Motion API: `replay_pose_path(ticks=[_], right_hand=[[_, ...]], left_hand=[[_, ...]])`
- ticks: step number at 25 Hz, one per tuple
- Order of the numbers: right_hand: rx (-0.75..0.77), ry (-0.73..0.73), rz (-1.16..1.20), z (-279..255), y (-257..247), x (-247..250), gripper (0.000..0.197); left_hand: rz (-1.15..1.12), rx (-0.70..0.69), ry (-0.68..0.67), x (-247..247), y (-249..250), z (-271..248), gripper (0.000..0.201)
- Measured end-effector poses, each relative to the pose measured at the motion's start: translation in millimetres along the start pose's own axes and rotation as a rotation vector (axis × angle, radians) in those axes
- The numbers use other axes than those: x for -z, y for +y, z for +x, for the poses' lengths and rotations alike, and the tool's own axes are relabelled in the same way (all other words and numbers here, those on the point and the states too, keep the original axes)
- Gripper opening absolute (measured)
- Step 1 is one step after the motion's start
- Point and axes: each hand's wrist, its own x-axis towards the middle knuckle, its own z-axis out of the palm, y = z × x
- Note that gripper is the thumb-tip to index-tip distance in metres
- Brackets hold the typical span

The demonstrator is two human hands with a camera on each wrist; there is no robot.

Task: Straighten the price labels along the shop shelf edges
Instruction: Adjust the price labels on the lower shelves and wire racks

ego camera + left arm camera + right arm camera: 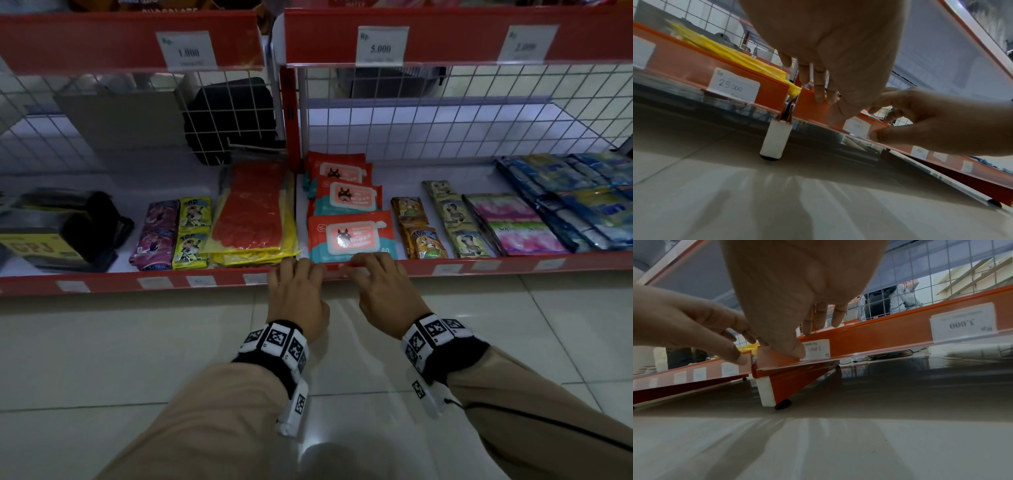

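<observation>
Pale floor tiles point(137, 342) run under a low red shelf edge point(120, 279) carrying small price labels. At the join of two shelf sections, the left hand point(296, 294) rests straight fingers point(819, 91) on the rail. Just beside it, the right hand point(383, 291) pinches a 2.000 price label point(818, 350) between thumb and fingers, below a wet wipes pack point(352, 234)

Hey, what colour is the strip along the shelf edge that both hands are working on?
Red-orange shelf-edge strip, clearest in the right wrist view.
</observation>
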Motion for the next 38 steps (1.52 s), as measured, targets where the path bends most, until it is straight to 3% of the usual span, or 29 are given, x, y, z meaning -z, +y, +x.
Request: replay_pose_path(ticks=[8, 26, 31, 38], right_hand=[[-0.047, 0.071, 0.133, 2.2, 7.7, -2.8, 0.036], [0.004, 0.134, 0.082, 1.8, 8.7, -8.7, 0.035], [-0.065, 0.075, 0.092, 10.4, 5.1, -7.8, 0.022], [-0.062, -0.068, 0.099, 20.4, 12.1, 2.9, 0.021]], left_hand=[[-0.125, -0.206, -0.065, -3.3, 11.6, 6.9, 0.061], [-0.098, -0.128, -0.097, -9.1, 21.7, 8.7, 0.066], [-0.074, -0.13, -0.09, -10.3, 22.3, 8.9, 0.061], [-0.128, -0.143, -0.088, -9.0, 17.8, 10.9, 0.056]])
